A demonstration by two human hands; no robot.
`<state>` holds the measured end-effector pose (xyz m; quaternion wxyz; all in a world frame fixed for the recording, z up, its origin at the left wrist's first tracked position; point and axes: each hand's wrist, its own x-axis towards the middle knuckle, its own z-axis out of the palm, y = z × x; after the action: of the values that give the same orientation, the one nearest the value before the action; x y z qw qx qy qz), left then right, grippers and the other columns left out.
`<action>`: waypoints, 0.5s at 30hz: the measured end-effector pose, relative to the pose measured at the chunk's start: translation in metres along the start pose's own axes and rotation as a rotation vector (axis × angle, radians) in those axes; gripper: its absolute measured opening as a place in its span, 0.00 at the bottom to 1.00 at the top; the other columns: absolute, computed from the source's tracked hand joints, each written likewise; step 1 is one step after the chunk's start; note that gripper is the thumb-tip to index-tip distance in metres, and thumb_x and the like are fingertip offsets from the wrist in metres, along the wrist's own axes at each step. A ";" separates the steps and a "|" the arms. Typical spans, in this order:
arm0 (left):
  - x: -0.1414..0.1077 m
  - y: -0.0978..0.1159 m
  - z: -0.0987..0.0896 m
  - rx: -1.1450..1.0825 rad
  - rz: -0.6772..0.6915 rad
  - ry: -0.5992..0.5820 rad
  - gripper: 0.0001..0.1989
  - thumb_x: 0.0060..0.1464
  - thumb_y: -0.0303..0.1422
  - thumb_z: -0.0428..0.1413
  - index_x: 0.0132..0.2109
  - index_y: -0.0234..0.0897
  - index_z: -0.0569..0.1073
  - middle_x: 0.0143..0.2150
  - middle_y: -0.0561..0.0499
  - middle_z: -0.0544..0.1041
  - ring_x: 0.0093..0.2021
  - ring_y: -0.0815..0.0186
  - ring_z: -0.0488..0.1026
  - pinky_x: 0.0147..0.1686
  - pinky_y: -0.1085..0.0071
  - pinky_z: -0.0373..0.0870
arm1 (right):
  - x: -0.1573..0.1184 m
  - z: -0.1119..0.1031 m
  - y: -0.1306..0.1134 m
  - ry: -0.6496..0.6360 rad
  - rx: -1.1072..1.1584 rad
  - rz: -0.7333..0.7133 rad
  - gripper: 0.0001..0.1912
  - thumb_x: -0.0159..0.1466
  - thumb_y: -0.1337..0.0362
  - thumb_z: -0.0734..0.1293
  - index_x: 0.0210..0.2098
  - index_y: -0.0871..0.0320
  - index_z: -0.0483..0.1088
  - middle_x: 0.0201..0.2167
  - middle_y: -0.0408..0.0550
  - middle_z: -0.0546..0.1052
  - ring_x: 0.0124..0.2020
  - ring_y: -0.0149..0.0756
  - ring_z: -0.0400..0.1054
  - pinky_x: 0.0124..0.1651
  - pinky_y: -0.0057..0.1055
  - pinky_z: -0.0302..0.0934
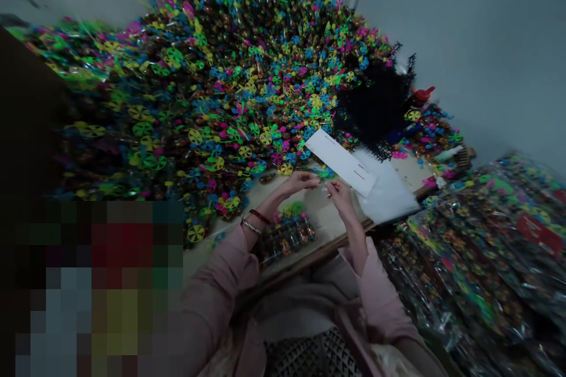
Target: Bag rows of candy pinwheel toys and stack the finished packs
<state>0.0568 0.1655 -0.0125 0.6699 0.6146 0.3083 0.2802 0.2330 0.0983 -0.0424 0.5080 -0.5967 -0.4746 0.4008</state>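
Stacked bagged toy packs right; pale wall behind

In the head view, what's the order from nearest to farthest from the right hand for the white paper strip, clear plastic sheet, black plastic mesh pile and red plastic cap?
Nearest first from the right hand:
1. White paper strip, just ahead of the hand.
2. Clear plastic sheet, to the hand's right.
3. Black plastic mesh pile, farther ahead.
4. Red plastic cap, farthest, ahead and right, near the wall.
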 end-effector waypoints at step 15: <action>-0.017 0.022 0.017 -0.027 0.078 0.146 0.18 0.45 0.45 0.61 0.28 0.30 0.76 0.23 0.53 0.69 0.25 0.72 0.61 0.29 0.74 0.59 | -0.047 0.035 -0.066 0.248 -1.135 -0.376 0.17 0.69 0.59 0.55 0.47 0.57 0.71 0.42 0.55 0.72 0.47 0.47 0.58 0.49 0.42 0.45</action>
<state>0.0582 0.1435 0.0114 0.6423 0.5950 0.3283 0.3545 0.1784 0.0624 0.0171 0.2242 -0.7226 -0.6485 -0.0835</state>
